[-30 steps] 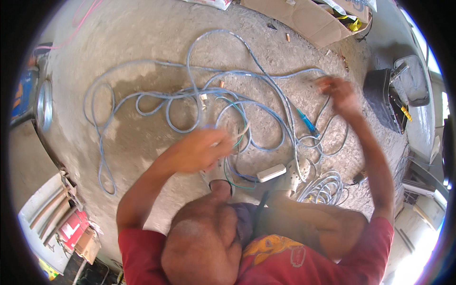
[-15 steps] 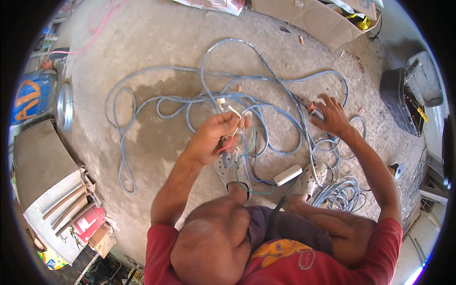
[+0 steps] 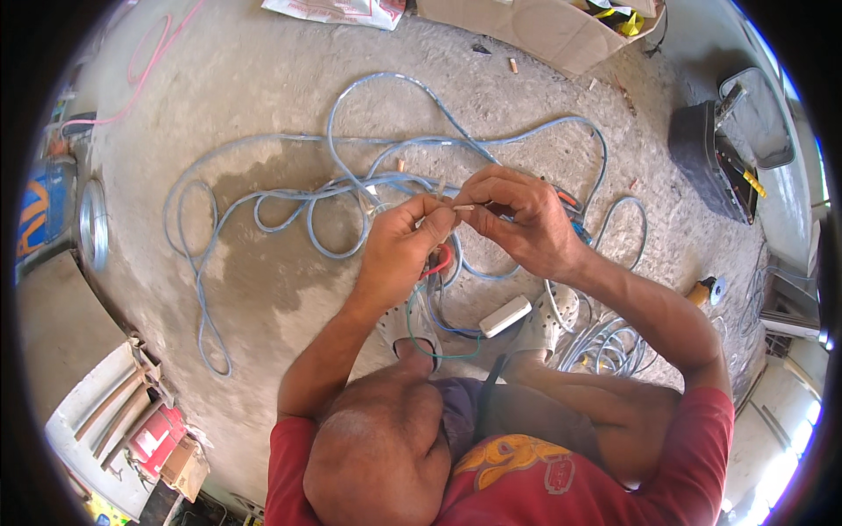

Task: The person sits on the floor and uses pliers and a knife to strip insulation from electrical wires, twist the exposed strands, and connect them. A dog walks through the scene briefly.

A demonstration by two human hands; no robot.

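Note:
My left hand (image 3: 409, 241) and my right hand (image 3: 524, 219) meet in front of me, fingertips almost touching. Both pinch a thin pale wire (image 3: 463, 208) between thumb and fingers. A red curved piece (image 3: 441, 259) shows below my left fingers; its kind is unclear. Behind my right hand, pliers with red-orange handles (image 3: 568, 200) lie on the ground, partly hidden. Thin green wire (image 3: 456, 356) hangs below my hands toward a white oblong box (image 3: 506, 316) between my feet. Long blue cable (image 3: 329, 188) lies looped across the floor beyond my hands.
Coiled grey-blue cable (image 3: 605, 346) lies beside my right sandal (image 3: 551, 320). An open black toolbox (image 3: 712, 162) stands at right, near a small spool (image 3: 717, 290). A cardboard box (image 3: 535, 31) is at the far side. A silver wire coil (image 3: 94, 226) sits at left.
My right hand has moved left from beside the pliers and now pinches the wire together with my left hand. The pliers stay on the ground. The whole view has shifted slightly.

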